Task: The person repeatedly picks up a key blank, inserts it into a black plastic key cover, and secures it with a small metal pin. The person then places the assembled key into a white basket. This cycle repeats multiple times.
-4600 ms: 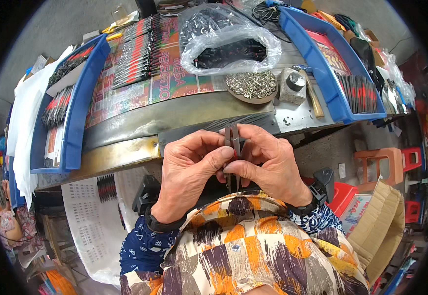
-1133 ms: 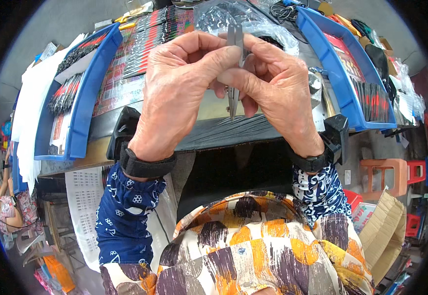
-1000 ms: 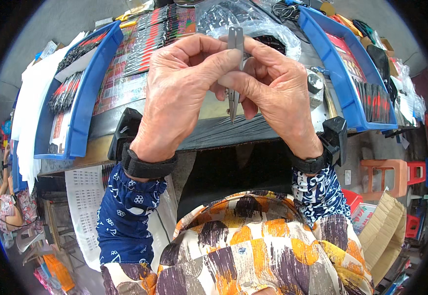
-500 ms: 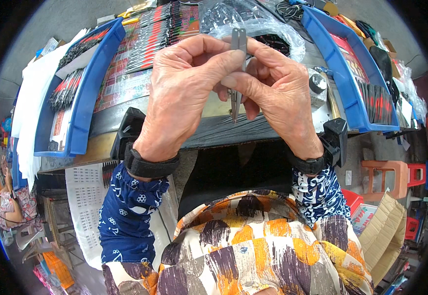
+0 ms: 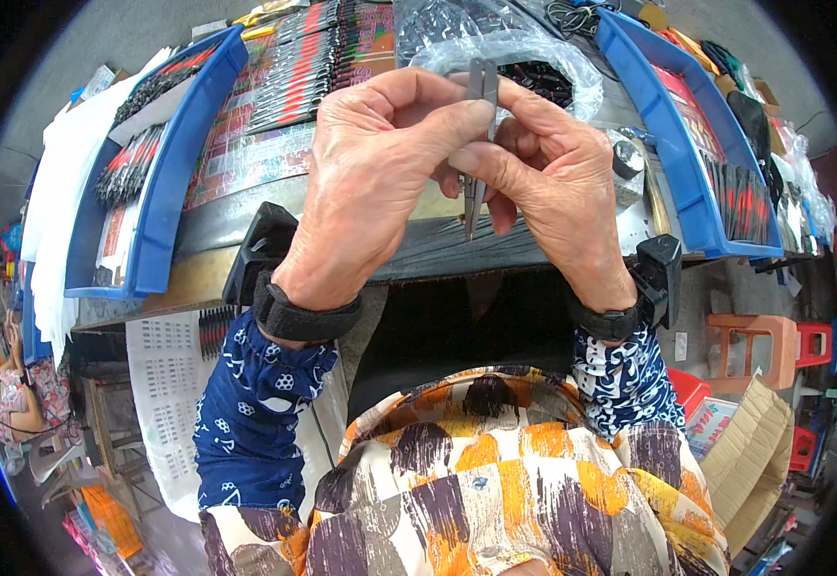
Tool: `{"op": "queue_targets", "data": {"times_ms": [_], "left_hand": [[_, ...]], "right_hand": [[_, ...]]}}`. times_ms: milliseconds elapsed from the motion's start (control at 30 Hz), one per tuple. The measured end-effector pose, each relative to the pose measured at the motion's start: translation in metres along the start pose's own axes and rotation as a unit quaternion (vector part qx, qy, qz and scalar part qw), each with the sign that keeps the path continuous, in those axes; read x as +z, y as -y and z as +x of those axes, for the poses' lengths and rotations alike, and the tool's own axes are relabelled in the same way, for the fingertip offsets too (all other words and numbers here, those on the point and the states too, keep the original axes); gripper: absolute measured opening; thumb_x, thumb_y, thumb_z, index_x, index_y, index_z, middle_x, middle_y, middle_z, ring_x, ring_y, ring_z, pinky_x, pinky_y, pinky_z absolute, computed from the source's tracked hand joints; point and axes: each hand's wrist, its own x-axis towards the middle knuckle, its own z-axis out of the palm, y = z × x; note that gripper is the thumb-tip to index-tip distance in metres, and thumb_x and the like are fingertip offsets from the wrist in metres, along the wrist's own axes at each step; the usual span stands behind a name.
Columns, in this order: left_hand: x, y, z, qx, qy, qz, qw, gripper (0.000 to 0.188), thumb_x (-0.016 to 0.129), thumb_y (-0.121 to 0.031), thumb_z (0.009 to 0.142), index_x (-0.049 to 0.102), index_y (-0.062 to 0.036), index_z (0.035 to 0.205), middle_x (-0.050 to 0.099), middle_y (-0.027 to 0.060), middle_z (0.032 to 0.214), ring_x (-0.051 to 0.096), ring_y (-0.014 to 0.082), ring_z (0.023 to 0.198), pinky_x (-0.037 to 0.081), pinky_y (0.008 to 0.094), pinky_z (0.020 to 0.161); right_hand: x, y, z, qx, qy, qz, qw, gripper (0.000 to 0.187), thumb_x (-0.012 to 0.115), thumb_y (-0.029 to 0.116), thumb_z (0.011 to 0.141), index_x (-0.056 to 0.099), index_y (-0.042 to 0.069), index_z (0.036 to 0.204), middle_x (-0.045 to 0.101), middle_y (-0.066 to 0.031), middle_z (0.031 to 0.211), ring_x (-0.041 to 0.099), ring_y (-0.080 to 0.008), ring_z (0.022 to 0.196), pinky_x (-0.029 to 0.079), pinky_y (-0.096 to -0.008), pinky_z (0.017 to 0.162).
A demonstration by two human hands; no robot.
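Observation:
Above the near edge of the worktable, both hands hold a slim two-legged grey metal tool [image 5: 483, 81] upright. Its two rounded ends stand side by side at the top and its legs narrow to a point below. My left hand [image 5: 375, 163] pinches it between thumb and fingers. From the other side my right hand [image 5: 553, 158] grips it too, thumb tip close under the left thumb. The fingers cover the tool's middle, and its exact kind I cannot make out. Under the hands, several thin dark strips [image 5: 437, 248] lie along the table edge.
Blue trays [image 5: 164, 216] [image 5: 697, 197] with black-and-red items flank the table. Rows of similar items [image 5: 293, 72] lie on printed cards behind my left hand. A clear plastic bag [image 5: 582, 91] holds dark pieces. Beside my right hand is a metal container [image 5: 627, 173] with a black top.
Both hands and the tool have shifted slightly to the right. The grip of both hands looks the same.

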Motion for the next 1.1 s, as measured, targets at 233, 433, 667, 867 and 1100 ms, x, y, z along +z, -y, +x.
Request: {"op": "queue_targets", "data": {"times_ms": [233,433,667,867,1100], "left_hand": [[0.001,0.004,-0.002,-0.018,-0.004,0.0,1.0,0.013,0.071,-0.013,0.089,0.068,-0.0031,0.096,0.066,0.0022,0.078,0.061,0.0069,0.063,0.049,0.0187,0.051],[0.001,0.005,-0.003,-0.015,-0.007,0.005,1.0,0.013,0.071,-0.014,0.089,0.068,-0.0033,0.097,0.066,0.002,0.078,0.062,0.007,0.063,0.049,0.0184,0.05],[-0.003,-0.006,0.005,0.021,0.003,0.014,1.0,0.014,0.07,-0.014,0.089,0.068,-0.0025,0.098,0.067,0.0022,0.081,0.061,0.0061,0.065,0.049,0.0182,0.052],[-0.004,-0.011,0.009,0.03,-0.006,0.013,0.999,0.016,0.07,-0.015,0.089,0.068,-0.0018,0.098,0.067,0.0025,0.081,0.062,0.0062,0.065,0.049,0.018,0.051],[-0.004,-0.012,0.01,0.03,-0.005,0.005,1.0,0.016,0.071,-0.014,0.089,0.068,-0.0017,0.098,0.067,0.0032,0.082,0.062,0.0062,0.064,0.049,0.018,0.051]], "right_hand": [[-0.001,-0.006,-0.004,0.004,0.0,0.01,1.0,0.047,0.074,0.012,0.085,0.059,0.003,0.129,0.066,-0.0028,0.073,0.055,-0.0036,0.051,0.041,-0.0163,0.04],[-0.001,-0.007,-0.004,-0.009,0.005,-0.004,1.0,0.043,0.072,0.016,0.087,0.06,0.003,0.127,0.068,-0.0033,0.071,0.055,-0.0029,0.05,0.039,-0.0155,0.04],[0.001,-0.002,0.007,-0.048,-0.01,-0.048,0.998,0.036,0.072,0.02,0.088,0.064,0.001,0.117,0.066,-0.0029,0.066,0.055,-0.0026,0.049,0.04,-0.0152,0.039],[0.0,0.003,0.013,-0.048,-0.002,-0.04,0.998,0.037,0.073,0.019,0.087,0.064,0.0,0.118,0.064,-0.0021,0.066,0.055,-0.0026,0.05,0.04,-0.0157,0.039],[0.002,0.003,0.013,-0.052,-0.011,-0.03,0.998,0.039,0.073,0.018,0.087,0.063,0.001,0.121,0.065,-0.0016,0.067,0.054,-0.0021,0.051,0.04,-0.0165,0.039]]}}
